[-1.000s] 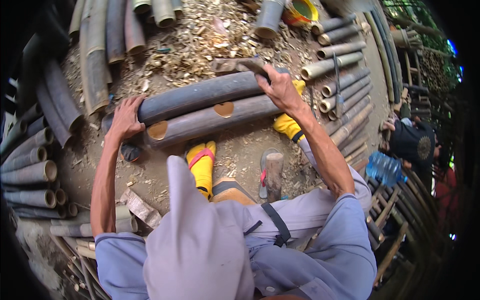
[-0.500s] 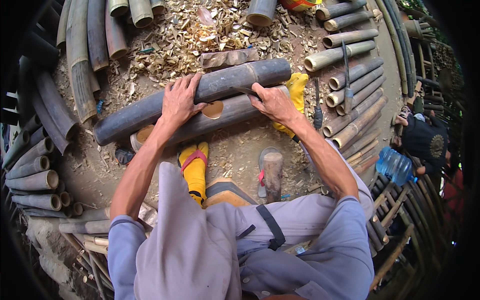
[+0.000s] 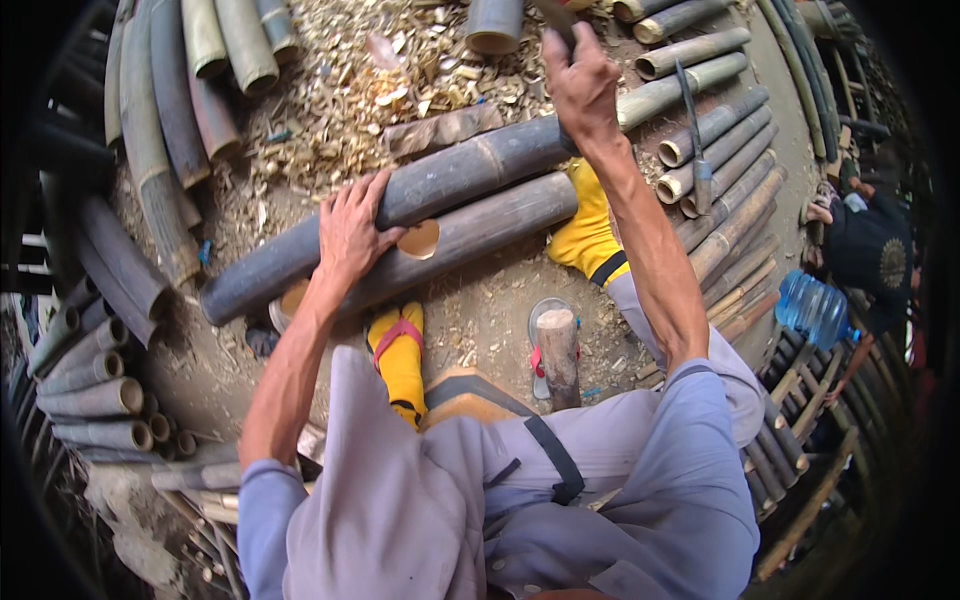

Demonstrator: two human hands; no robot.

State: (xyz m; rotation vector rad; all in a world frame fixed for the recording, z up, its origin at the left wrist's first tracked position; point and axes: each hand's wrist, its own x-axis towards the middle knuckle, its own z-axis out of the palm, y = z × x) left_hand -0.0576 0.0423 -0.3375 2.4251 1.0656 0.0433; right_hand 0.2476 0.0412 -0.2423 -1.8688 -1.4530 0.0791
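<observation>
Two thick dark bamboo tubes lie side by side, slanting up to the right. The near tube (image 3: 500, 222) has a round opening cut in its side and a second opening at its left end. My left hand (image 3: 350, 228) grips the far tube (image 3: 455, 172), its fingers bent over it and its thumb toward the near tube. Raised beyond the right end of the tubes, my right hand (image 3: 585, 95) is closed on a dark-bladed knife (image 3: 556, 18), only partly in view at the upper edge.
Wood shavings (image 3: 345, 80) cover the ground beyond the tubes. Bamboo lengths (image 3: 725, 235) lie at the right, with a sickle-like tool (image 3: 697, 150) on them. More bamboo (image 3: 95, 400) is stacked left. A short wooden post (image 3: 558, 360) stands by my feet. A blue water jug (image 3: 815, 310) and a person (image 3: 872, 250) are at far right.
My right hand has lifted the knife off the tubes and swung it up and away to the far side. My left hand stays on the bamboo. The view has shifted slightly.
</observation>
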